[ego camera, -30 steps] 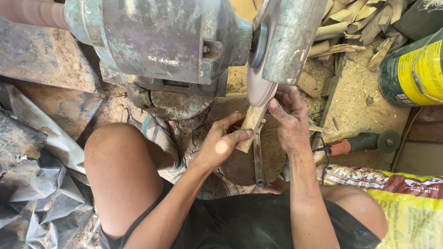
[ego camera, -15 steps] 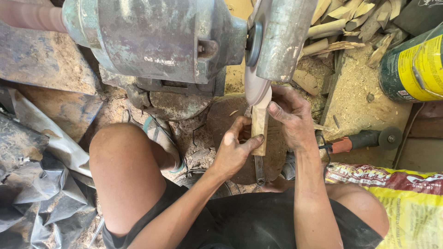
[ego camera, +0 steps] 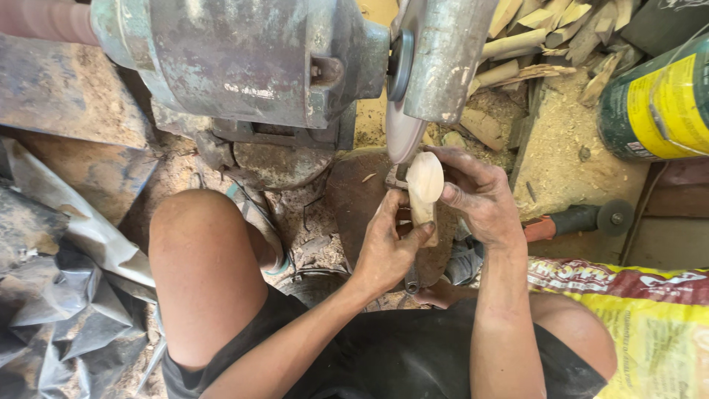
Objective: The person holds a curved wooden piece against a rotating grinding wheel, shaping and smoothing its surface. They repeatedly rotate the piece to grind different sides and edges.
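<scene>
Grinding disc half behind guard

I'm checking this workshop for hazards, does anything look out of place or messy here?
Yes. Both bare hands, left hand and right hand, hold the wooden piece right beside the grinder disc. Sawdust and wood offcuts lie scattered around the machine.

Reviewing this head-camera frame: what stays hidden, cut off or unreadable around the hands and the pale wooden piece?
- Sanding disc: mostly hidden by grey metal guard; spinning or not, unclear.
- Pale wooden piece: lower end covered by left hand and right hand.
- Yellow-green can: cut by right edge.
</scene>
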